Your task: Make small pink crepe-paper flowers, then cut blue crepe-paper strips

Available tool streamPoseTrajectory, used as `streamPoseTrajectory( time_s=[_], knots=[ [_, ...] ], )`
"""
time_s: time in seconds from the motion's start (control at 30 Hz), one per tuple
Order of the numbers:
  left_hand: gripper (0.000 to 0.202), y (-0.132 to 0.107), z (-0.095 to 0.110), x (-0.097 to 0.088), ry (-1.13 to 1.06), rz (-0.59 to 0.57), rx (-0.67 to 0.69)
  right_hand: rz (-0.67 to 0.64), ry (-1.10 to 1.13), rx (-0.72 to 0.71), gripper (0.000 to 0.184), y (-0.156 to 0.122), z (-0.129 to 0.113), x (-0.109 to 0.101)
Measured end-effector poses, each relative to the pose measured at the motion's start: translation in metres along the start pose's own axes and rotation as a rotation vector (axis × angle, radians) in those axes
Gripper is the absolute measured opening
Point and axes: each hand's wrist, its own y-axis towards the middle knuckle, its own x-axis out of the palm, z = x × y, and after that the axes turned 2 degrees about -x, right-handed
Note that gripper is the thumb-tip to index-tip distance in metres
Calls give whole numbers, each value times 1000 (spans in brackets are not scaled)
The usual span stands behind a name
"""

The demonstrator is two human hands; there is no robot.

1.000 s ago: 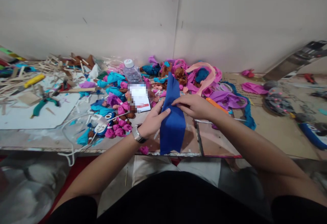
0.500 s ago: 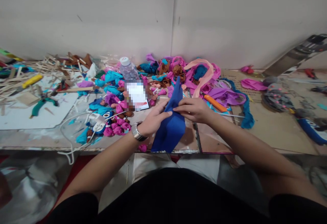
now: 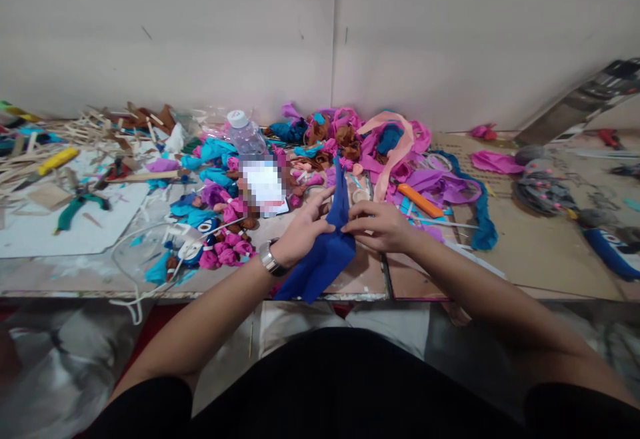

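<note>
A strip of dark blue crepe paper [image 3: 323,259] lies over the front edge of the worktable [image 3: 75,272], gathered narrow at its middle. My left hand [image 3: 303,229], with a watch on the wrist, pinches the strip from the left. My right hand [image 3: 377,225] pinches it from the right at the same spot. The strip's far end stands up between my fingers; its near end hangs toward my lap.
A heap of pink, purple, teal and brown crepe scraps [image 3: 380,152] lies behind my hands, with an orange cutter [image 3: 420,200], a plastic bottle [image 3: 245,137] and small paper rosebuds [image 3: 227,249]. Wooden sticks and pliers [image 3: 75,202] lie at left, a white cable [image 3: 135,272] near the edge.
The blue strip was wide and flat; both hands have gathered it narrow at the middle, and its lower end has swung leftward. The view has shifted slightly.
</note>
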Motion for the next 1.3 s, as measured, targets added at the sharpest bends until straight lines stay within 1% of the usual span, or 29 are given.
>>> streamPoseTrajectory(
  time_s=[0.13,0.27,0.37,0.57,0.67,0.77,0.83,0.93,1.03,1.13,1.3],
  knots=[
    [86,3,-2,2,-2,-9,-55,-20,-58,-16,12,1,-4,2],
    [75,4,-6,5,-11,11,-62,-33,-2,-6,15,2,-12,1],
    [68,5,-13,9,-57,36,-88,-48,-2,-3,16,-2,-14,4],
    [67,4,-31,17,-183,39,-153,-54,-98,-5,11,-19,-13,12],
    [67,2,-37,20,-219,52,-183,-90,-82,8,12,-26,-16,10],
    [60,-1,-38,24,-251,58,-194,-136,-23,30,15,-31,-22,6],
    [57,-2,-38,26,-282,54,-223,-139,-14,38,14,-36,-25,4],
    [57,-2,-37,28,-279,50,-246,-150,-40,51,11,-43,-28,3],
    [58,1,-37,29,-260,44,-224,-185,-46,89,11,-48,-28,6],
    [59,4,-37,31,-271,31,-240,-140,-31,99,15,-51,-28,9],
    [60,6,-36,37,-357,45,-322,11,-34,19,14,-50,-28,14]
  ],
)
